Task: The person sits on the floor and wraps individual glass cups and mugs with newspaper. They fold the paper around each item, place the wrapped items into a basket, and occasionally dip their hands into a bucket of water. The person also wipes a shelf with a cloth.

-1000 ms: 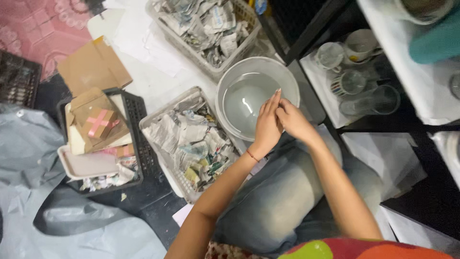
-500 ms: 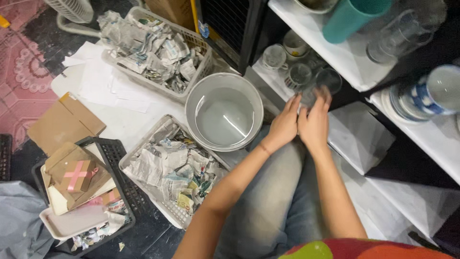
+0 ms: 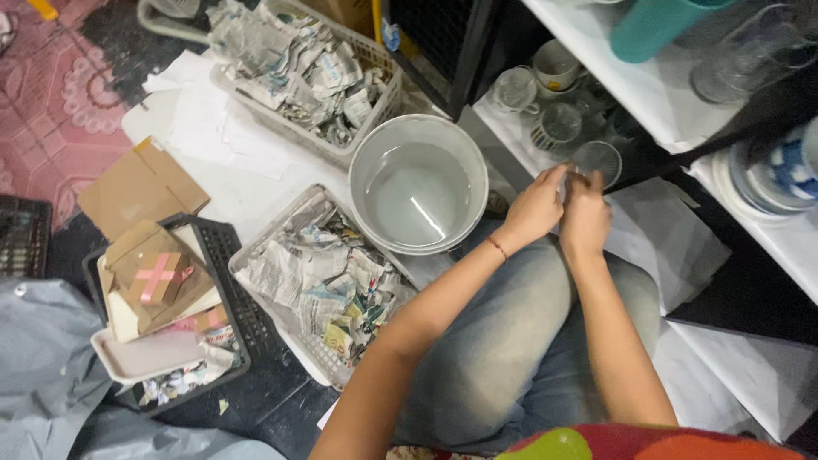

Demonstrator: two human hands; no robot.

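Note:
My left hand point(image 3: 535, 207) and my right hand point(image 3: 584, 215) are side by side over my knee, both closed on a clear glass point(image 3: 594, 160) at the edge of a low shelf. Their fingertips hide part of the glass. Just left of my hands stands a grey bucket point(image 3: 419, 183) holding water. A thin band circles my left wrist.
More clear glasses point(image 3: 555, 126) and a cup point(image 3: 555, 61) stand on the low shelf. Two white baskets of crumpled newspaper point(image 3: 319, 281) point(image 3: 298, 72) flank the bucket. A black crate point(image 3: 162, 307) with cardboard boxes lies at the left. Plates point(image 3: 780, 175) and a teal tumbler point(image 3: 656, 25) sit on upper shelves.
My hands have moved from above the bucket rightward to the shelf and taken hold of a glass. The view has shifted right, showing more of the shelves.

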